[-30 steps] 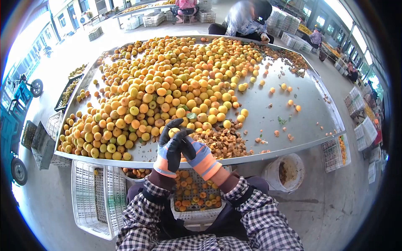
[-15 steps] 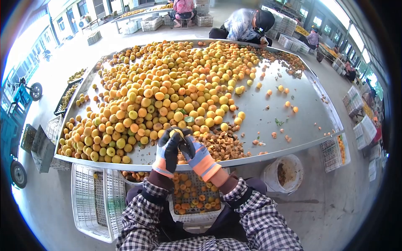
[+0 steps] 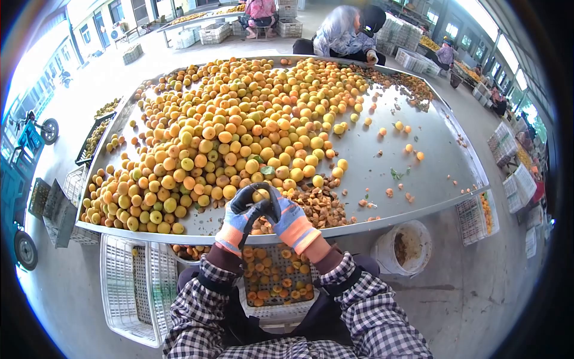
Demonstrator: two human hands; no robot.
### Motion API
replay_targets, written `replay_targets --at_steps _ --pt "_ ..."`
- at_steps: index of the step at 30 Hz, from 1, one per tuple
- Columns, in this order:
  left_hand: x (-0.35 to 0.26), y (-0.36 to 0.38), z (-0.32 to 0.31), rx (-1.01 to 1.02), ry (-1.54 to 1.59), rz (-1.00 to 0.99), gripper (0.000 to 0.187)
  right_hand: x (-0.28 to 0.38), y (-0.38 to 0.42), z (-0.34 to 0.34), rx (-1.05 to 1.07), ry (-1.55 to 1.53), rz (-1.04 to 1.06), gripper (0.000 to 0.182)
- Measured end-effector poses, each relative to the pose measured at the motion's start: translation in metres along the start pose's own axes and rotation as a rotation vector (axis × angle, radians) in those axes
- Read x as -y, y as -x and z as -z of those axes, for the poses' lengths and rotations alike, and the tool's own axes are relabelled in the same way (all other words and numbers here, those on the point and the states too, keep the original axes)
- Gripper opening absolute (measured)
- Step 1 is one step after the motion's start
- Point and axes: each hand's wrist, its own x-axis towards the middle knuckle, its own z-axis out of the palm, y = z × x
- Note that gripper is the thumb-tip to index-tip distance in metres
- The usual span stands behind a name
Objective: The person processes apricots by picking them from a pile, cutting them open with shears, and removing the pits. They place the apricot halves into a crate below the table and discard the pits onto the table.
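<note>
Both my gloved hands meet just above the near edge of a big metal table. My left hand and my right hand grip one yellow apricot between their black fingertips. A large heap of yellow and orange apricots covers the table's left and middle. A pile of brown pits lies just right of my hands. Under my wrists, on my lap, sits a white crate with several split apricot halves.
An empty white crate stands on the floor at my left. A white bucket stands at my right, below the table edge. Another person works at the table's far side. Stacked crates line the right aisle.
My hands have stayed at the table edge, and their fingers have closed tighter around the apricot and turned it. The view has tilted down slightly.
</note>
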Motion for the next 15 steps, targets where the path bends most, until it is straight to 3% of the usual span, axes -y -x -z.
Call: replay_targets --at_steps 2,4,5,7,9,15 --pt "-0.003 -0.001 -0.002 0.046 0.047 0.072 0.034 0.002 -0.003 0.002 0.064 0.044 -0.005 0.053" --pt "0.000 0.001 -0.008 -0.054 -0.143 -0.105 0.033 0.005 -0.004 0.000 0.049 0.066 0.050 0.053" --pt "0.001 0.001 -0.007 -0.056 -0.142 -0.104 0.033 0.007 -0.003 -0.002 0.035 0.088 0.106 0.053" --pt "0.003 0.000 -0.004 -0.065 -0.308 -0.271 0.030 0.003 -0.003 -0.006 0.082 0.010 0.036 0.055" --pt "0.001 0.000 -0.001 -0.046 -0.306 -0.274 0.031 0.002 -0.003 -0.006 0.127 -0.068 -0.035 0.057" --pt "-0.010 0.008 0.000 0.033 -0.301 -0.209 0.040 0.004 -0.002 -0.002 0.007 -0.316 0.095 0.055"
